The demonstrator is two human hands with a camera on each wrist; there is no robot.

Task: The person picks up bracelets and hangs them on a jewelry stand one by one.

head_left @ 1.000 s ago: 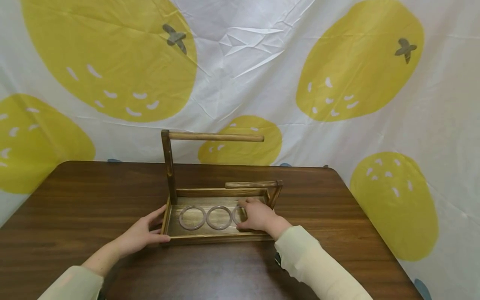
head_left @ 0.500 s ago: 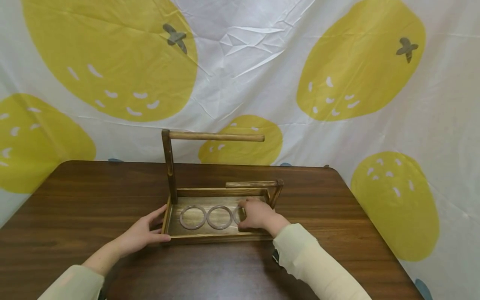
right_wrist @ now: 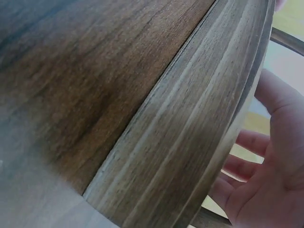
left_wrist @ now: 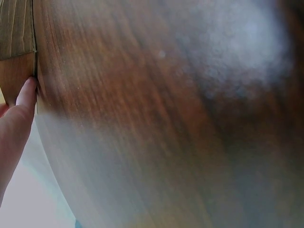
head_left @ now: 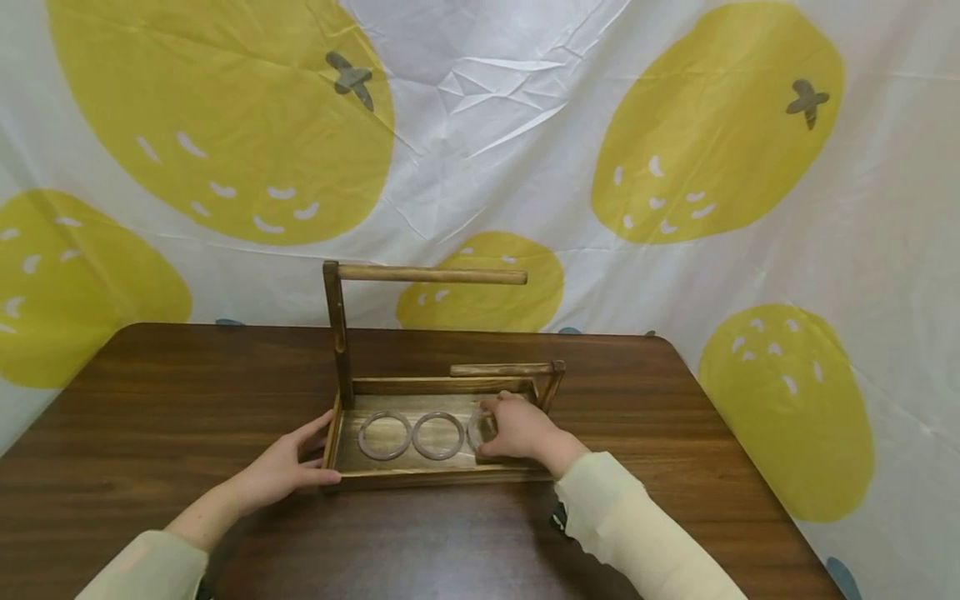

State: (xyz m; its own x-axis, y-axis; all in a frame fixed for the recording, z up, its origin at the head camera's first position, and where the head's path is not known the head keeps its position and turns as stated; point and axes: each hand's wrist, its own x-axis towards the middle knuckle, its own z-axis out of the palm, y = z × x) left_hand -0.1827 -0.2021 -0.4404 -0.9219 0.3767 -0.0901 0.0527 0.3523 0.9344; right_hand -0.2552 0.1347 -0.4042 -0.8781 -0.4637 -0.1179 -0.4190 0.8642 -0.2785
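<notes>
A wooden jewellery stand with a shallow tray [head_left: 420,478] sits on the table. Two pale purple bangles [head_left: 385,457] [head_left: 438,457] lie flat inside, side by side. My right hand [head_left: 521,429] reaches into the tray's right part and pinches a third bangle [head_left: 474,433], whose right side the fingers hide. That bangle looks tilted up from the tray floor. At the tray's left end, my left hand [head_left: 281,467] holds the frame, thumb at the front corner and fingers along the end wall. In the right wrist view the tray's front wall [right_wrist: 175,114] covers the bangles.
From the tray's left end rises a tall post [head_left: 339,333] with a long horizontal bar [head_left: 435,274]. A shorter post at the right carries a low bar [head_left: 502,369] just behind my right hand. Beyond the brown table [head_left: 187,375] hangs a fruit-print cloth [head_left: 517,167].
The third bangle has tipped up in my right hand, its near side now looking thicker. The right hand has shifted slightly to the right; the left hand stays in place.
</notes>
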